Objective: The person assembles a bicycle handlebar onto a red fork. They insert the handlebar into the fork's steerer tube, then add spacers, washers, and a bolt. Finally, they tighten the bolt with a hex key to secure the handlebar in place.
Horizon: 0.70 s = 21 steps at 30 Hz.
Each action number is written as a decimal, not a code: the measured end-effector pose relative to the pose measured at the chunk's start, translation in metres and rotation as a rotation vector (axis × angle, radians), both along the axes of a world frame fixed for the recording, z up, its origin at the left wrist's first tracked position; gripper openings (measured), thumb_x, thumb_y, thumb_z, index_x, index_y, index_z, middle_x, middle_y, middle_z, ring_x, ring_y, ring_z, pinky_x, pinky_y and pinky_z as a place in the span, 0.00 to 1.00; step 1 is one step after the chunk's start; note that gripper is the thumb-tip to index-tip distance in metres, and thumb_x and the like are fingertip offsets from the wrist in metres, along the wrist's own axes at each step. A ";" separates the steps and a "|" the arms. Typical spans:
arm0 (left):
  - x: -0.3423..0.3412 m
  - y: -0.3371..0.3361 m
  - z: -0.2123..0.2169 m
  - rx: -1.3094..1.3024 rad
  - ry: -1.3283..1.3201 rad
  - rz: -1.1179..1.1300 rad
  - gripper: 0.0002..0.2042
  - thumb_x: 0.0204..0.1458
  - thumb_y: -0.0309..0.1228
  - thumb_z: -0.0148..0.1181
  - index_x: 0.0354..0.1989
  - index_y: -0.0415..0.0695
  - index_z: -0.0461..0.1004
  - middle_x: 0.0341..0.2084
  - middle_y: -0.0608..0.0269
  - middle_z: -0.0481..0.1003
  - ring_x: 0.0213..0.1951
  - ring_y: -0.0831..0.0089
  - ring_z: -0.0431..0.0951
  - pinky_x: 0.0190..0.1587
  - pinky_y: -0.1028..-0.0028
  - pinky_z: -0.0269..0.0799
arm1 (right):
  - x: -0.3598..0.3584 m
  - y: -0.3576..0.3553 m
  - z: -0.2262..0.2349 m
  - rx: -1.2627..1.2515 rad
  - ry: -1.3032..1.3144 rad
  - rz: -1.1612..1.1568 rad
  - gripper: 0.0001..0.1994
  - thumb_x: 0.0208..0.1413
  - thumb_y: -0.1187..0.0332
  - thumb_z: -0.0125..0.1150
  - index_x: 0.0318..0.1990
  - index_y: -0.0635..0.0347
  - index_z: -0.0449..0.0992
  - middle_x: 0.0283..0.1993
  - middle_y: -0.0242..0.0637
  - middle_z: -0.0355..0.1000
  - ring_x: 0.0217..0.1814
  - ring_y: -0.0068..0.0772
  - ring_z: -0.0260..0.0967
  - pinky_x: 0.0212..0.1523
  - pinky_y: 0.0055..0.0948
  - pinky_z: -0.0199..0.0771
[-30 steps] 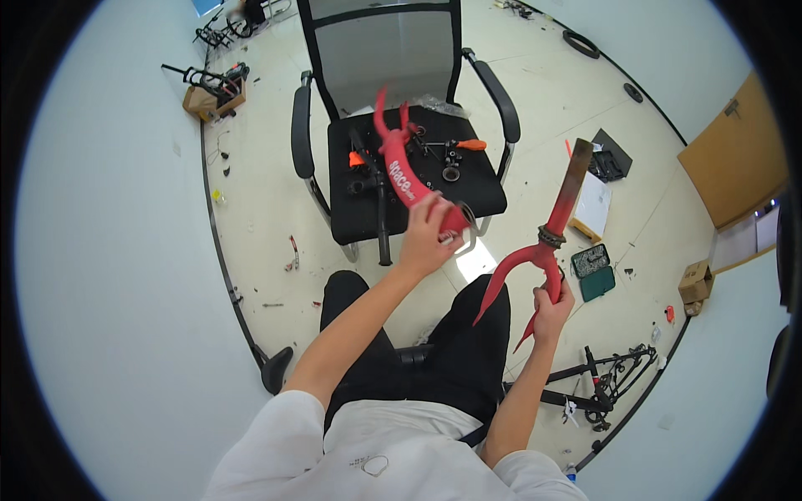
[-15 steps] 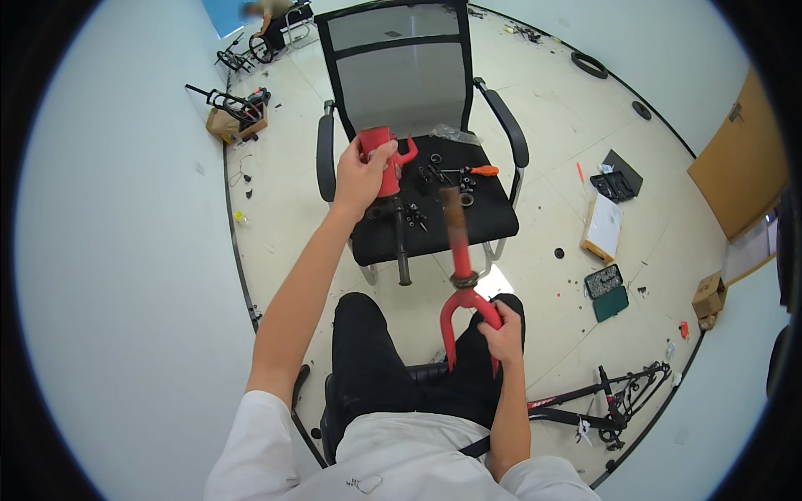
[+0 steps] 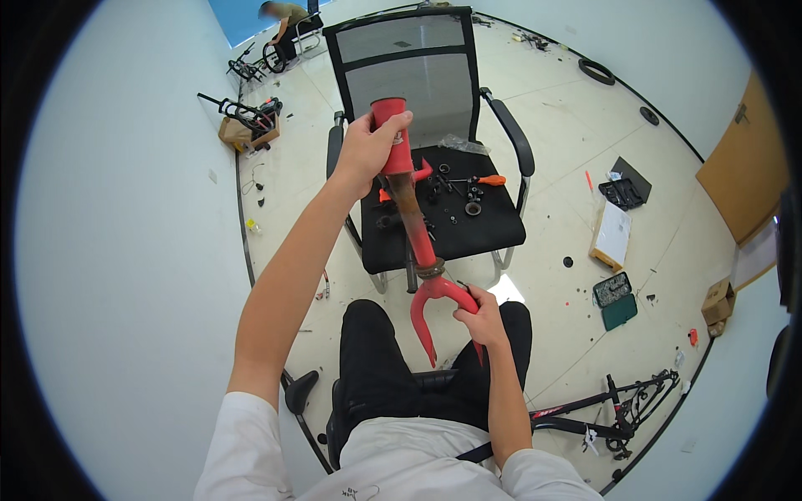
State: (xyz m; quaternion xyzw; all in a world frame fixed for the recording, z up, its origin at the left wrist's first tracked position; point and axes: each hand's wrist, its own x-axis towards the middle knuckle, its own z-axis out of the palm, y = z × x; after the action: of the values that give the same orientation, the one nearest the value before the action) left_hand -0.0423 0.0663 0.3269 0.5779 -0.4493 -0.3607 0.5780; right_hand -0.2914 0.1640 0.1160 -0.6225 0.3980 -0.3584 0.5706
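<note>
My left hand (image 3: 366,154) is wrapped round a short red head tube (image 3: 400,157) with a curved red hook (image 3: 424,170) beside it, held over the office chair (image 3: 493,238). A red bicycle fork (image 3: 423,246) slants below it, legs pointing toward me. My right hand (image 3: 484,319) grips the fork's right leg near the crown. The rusty top of the steerer meets the head tube's lower end; I cannot tell how far inside it reaches. A brownish ring (image 3: 430,268) sits at the crown.
On the seat lie small dark parts, a metal ring (image 3: 474,209), an orange-handled screwdriver (image 3: 491,180) and a plastic bag (image 3: 462,145). A black bike frame (image 3: 614,409), green case (image 3: 619,311) and saddle (image 3: 302,391) are on the floor. Another person (image 3: 288,25) sits far left.
My right hand has brought the fork up and left, so its steerer now meets the head tube. My left hand has tilted the head tube and raised it slightly.
</note>
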 end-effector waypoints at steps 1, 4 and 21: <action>0.000 -0.001 0.000 -0.003 -0.001 -0.001 0.21 0.54 0.45 0.65 0.46 0.39 0.73 0.33 0.64 0.74 0.33 0.77 0.74 0.38 0.72 0.75 | 0.001 -0.002 0.000 0.002 -0.009 0.002 0.11 0.41 0.75 0.61 0.35 0.66 0.73 0.25 0.30 0.64 0.29 0.22 0.60 0.33 0.26 0.62; -0.001 -0.003 -0.001 -0.010 -0.002 -0.003 0.22 0.54 0.45 0.65 0.46 0.39 0.73 0.33 0.64 0.74 0.34 0.77 0.74 0.39 0.72 0.75 | 0.003 -0.005 -0.006 0.003 -0.027 0.004 0.12 0.39 0.76 0.63 0.36 0.65 0.75 0.26 0.27 0.64 0.30 0.20 0.60 0.33 0.24 0.62; -0.011 -0.009 0.003 0.035 0.050 -0.070 0.22 0.56 0.46 0.64 0.48 0.40 0.70 0.34 0.64 0.73 0.33 0.75 0.76 0.34 0.71 0.78 | 0.019 -0.012 -0.004 0.076 -0.139 0.011 0.13 0.42 0.75 0.62 0.38 0.64 0.75 0.26 0.27 0.66 0.30 0.20 0.62 0.34 0.25 0.63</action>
State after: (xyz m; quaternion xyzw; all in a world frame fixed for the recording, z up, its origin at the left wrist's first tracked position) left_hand -0.0533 0.0573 0.3297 0.5625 -0.4484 -0.4027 0.5660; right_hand -0.2720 0.1518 0.1121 -0.5763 0.3674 -0.3823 0.6218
